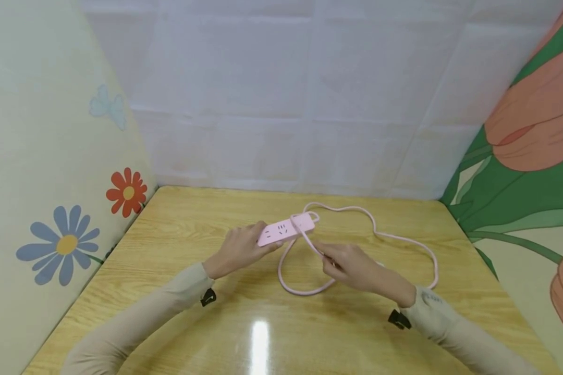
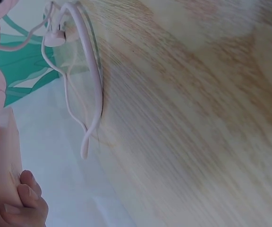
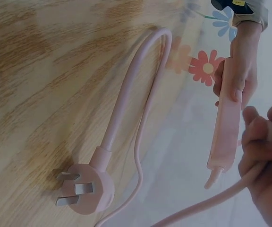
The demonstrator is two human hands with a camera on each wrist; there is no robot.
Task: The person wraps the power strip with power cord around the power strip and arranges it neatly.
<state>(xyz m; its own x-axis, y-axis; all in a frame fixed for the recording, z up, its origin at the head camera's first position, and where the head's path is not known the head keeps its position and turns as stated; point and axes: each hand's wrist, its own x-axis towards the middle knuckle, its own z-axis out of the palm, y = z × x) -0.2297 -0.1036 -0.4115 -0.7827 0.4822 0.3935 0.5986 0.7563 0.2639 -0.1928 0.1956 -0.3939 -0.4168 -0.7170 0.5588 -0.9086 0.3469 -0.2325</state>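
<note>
A pink power strip (image 1: 278,233) is held up over the table, socket face showing in the head view. My left hand (image 1: 239,249) grips its left end, fingers behind and thumb along the lower edge. The strip's pink cord (image 1: 305,292) crosses over the face near the right end. My right hand (image 1: 354,266) pinches that cord just right of the strip; in the right wrist view the cord runs between its curled fingers (image 3: 259,146). A three-pin plug (image 3: 91,189) lies by the wood surface in that view; my right hand mostly hides it in the head view.
Loose cord loops across the wooden table (image 1: 192,219), one bend near the strip and a long curve to the right. White sheeting (image 1: 244,104) closes off the back. Flower-printed panels stand at left (image 1: 37,156) and right (image 1: 535,208).
</note>
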